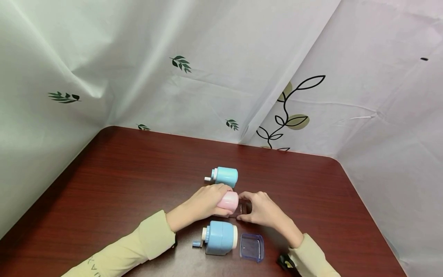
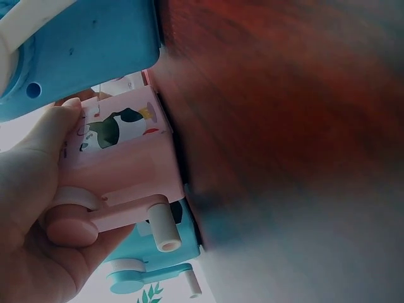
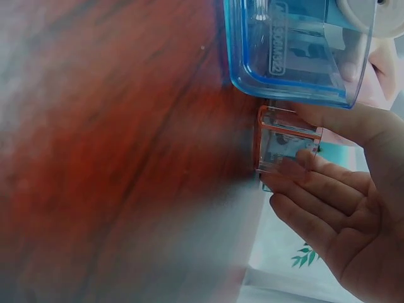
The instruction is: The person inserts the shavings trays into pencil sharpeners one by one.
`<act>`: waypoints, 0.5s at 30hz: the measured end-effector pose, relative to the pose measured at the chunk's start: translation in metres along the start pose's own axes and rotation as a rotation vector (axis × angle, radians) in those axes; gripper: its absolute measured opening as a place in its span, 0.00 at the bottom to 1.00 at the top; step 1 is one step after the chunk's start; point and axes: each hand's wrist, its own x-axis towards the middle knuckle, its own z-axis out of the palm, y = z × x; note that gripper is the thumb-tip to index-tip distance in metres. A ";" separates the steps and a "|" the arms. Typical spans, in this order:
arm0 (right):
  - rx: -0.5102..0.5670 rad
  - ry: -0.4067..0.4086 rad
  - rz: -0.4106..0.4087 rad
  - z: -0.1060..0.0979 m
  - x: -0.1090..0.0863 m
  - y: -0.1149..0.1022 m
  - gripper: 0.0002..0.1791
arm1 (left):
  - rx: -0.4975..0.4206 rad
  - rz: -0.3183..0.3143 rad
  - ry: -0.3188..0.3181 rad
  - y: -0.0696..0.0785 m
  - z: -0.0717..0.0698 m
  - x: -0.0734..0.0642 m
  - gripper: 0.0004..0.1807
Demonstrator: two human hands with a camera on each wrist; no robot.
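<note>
My left hand (image 1: 207, 202) grips a pink hand-crank pencil sharpener (image 1: 230, 201) from above, near the middle of the table. In the left wrist view its panda picture and crank show, with the thumb against the body. My right hand (image 1: 264, 209) pinches a clear pinkish shavings drawer (image 3: 289, 142) by its sides, thumb on the near side and fingers on the far side. That drawer stands at the sharpener's right end. Whether it is partly inside the sharpener I cannot tell.
A larger blue sharpener (image 1: 221, 237) stands nearer me, with a clear blue drawer (image 1: 252, 248) lying apart to its right. Beyond the pink one is a teal sharpener (image 1: 226, 176). The dark red table (image 1: 145, 165) meets white patterned sheeting (image 1: 207, 100) at the back.
</note>
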 end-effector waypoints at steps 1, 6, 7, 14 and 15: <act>0.003 -0.001 -0.002 0.000 0.001 0.000 0.25 | 0.001 -0.001 0.001 0.000 0.000 0.000 0.29; 0.013 -0.002 -0.008 0.001 0.002 -0.001 0.25 | 0.008 -0.003 0.001 0.001 0.001 0.000 0.29; 0.012 -0.002 -0.009 0.001 0.002 -0.001 0.26 | 0.008 -0.004 0.000 0.001 0.001 0.000 0.29; 0.000 0.000 -0.014 0.001 0.003 -0.002 0.27 | 0.009 -0.014 -0.009 0.002 -0.001 0.000 0.29; 0.001 0.001 -0.015 0.000 0.003 -0.002 0.27 | 0.010 -0.014 -0.008 0.002 -0.001 0.000 0.29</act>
